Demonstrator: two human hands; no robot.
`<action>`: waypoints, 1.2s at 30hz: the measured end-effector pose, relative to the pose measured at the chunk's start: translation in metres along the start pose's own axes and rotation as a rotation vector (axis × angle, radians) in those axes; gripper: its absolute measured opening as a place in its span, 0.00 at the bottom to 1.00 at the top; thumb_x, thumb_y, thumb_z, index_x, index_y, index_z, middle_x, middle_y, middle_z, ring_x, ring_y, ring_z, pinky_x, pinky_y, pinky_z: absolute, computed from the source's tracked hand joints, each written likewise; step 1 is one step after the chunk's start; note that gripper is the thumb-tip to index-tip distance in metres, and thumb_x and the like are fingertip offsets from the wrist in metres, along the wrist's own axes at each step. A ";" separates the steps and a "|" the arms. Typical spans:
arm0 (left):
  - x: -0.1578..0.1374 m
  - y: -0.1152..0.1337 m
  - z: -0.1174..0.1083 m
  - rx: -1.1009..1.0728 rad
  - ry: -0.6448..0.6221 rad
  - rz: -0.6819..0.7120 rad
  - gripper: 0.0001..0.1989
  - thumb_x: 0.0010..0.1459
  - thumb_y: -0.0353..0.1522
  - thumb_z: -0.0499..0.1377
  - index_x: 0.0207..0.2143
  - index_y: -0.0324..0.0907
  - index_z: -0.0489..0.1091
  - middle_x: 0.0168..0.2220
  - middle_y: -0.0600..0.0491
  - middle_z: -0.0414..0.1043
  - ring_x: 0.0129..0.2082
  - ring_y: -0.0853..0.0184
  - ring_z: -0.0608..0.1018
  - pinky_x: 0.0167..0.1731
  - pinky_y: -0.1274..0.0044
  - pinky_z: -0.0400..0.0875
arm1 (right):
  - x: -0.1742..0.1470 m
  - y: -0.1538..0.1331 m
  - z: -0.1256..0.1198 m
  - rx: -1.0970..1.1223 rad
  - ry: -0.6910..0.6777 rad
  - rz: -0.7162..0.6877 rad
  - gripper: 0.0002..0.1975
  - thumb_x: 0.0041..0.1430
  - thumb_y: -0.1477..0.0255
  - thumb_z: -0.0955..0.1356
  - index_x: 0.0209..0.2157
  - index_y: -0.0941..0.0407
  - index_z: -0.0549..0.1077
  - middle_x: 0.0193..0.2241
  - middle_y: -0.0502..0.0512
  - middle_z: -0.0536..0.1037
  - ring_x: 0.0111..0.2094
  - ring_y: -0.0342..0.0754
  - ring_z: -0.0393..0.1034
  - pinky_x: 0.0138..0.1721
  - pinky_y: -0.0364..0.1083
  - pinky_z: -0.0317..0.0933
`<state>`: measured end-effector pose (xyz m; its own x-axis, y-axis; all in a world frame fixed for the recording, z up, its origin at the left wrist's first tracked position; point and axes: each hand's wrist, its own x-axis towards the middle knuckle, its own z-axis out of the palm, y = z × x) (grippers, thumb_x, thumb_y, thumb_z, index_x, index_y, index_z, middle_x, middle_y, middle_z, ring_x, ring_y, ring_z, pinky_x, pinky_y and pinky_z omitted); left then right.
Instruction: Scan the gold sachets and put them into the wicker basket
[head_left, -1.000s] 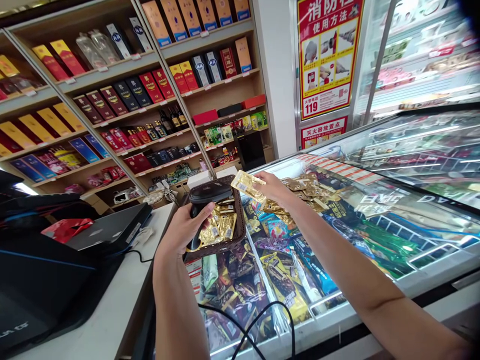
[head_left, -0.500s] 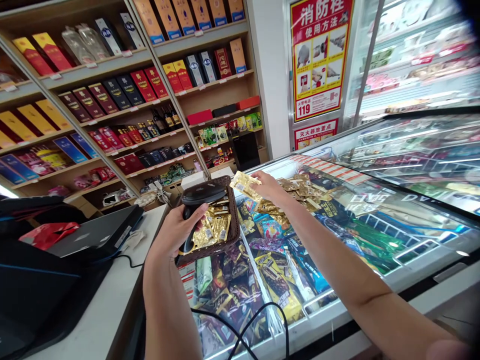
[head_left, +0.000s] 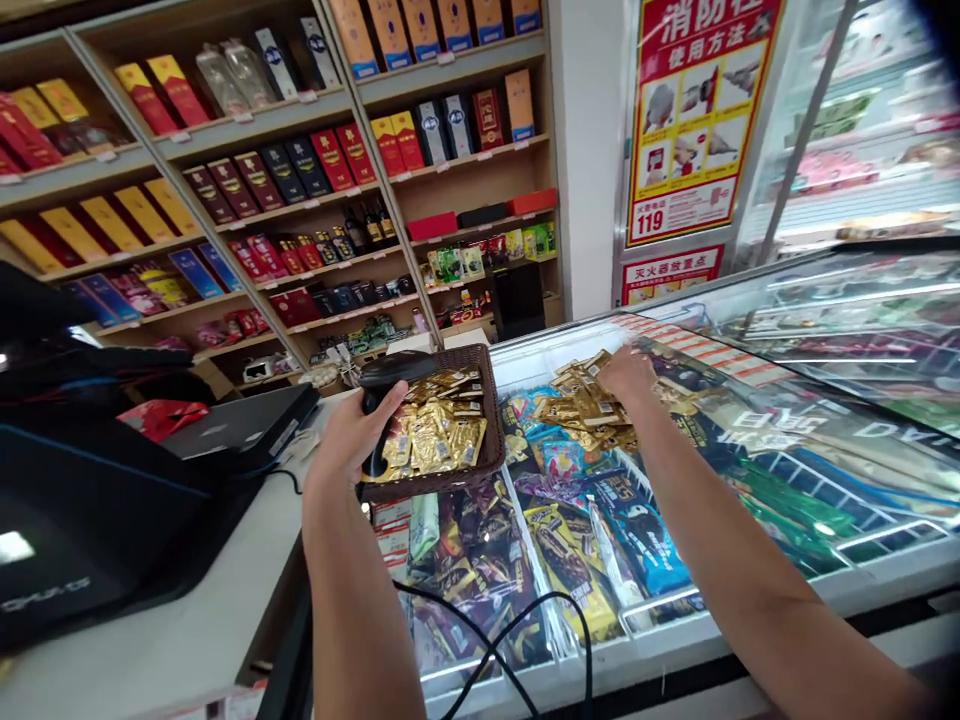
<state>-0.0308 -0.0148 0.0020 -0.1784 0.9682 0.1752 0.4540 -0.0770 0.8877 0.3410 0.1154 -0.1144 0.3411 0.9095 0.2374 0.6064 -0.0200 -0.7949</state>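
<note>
My left hand [head_left: 347,432] is closed around the handle of a black barcode scanner [head_left: 396,368], thumb on top, at the left side of a dark brown woven basket [head_left: 491,415]. Gold foil packets [head_left: 431,440] fill the basket, barcodes showing on several. Over on the freezer's glass top lies a loose pile of similar gold packets [head_left: 589,405]. My right hand [head_left: 628,375] is at the right part of that pile, fingers bent down and smeared by motion. Whether a packet is in them cannot be made out.
Ice creams in bright wrappers [head_left: 566,570] lie under the freezer glass. A black cable [head_left: 495,640] loops across its front. To the left is a counter [head_left: 247,580] with a dark monitor [head_left: 82,520]. Shelves of boxed bottles [head_left: 300,165] and a red fire-hydrant poster [head_left: 690,120] stand behind.
My right hand has moved right, from beside the basket to the pile; the packet it held up is no longer visible in it. The scanner stays in my left hand. The view has turned left.
</note>
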 end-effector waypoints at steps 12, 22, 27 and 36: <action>-0.014 0.006 -0.008 -0.074 -0.002 0.055 0.26 0.47 0.55 0.65 0.29 0.40 0.69 0.25 0.52 0.71 0.22 0.69 0.70 0.23 0.76 0.63 | -0.121 -0.134 0.124 -0.272 -0.398 -0.490 0.17 0.61 0.56 0.67 0.39 0.57 0.76 0.47 0.65 0.75 0.50 0.63 0.69 0.50 0.61 0.62; -0.022 0.011 -0.012 -0.072 -0.022 0.071 0.25 0.49 0.54 0.63 0.23 0.41 0.67 0.22 0.53 0.68 0.20 0.70 0.68 0.23 0.77 0.61 | -0.110 -0.179 0.181 -0.385 -0.697 -0.836 0.38 0.44 0.66 0.78 0.57 0.54 0.68 0.57 0.63 0.70 0.60 0.62 0.61 0.56 0.53 0.58; -0.019 0.009 -0.011 -0.067 -0.046 0.070 0.25 0.49 0.55 0.62 0.25 0.42 0.67 0.23 0.54 0.68 0.21 0.70 0.68 0.23 0.77 0.61 | -0.083 -0.168 0.158 -0.324 -0.650 -0.631 0.30 0.37 0.62 0.81 0.44 0.54 0.76 0.48 0.60 0.76 0.51 0.60 0.69 0.45 0.47 0.63; -0.012 0.008 -0.003 -0.032 -0.050 0.064 0.26 0.48 0.55 0.63 0.28 0.41 0.67 0.25 0.54 0.69 0.22 0.71 0.68 0.24 0.78 0.61 | -0.064 -0.097 0.061 0.208 -0.458 -0.184 0.13 0.51 0.61 0.71 0.28 0.53 0.65 0.19 0.44 0.63 0.22 0.44 0.60 0.23 0.41 0.50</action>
<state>-0.0278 -0.0274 0.0086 -0.1054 0.9717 0.2114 0.4345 -0.1462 0.8888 0.2161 0.0841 -0.0868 -0.1334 0.9793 0.1523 0.4556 0.1971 -0.8681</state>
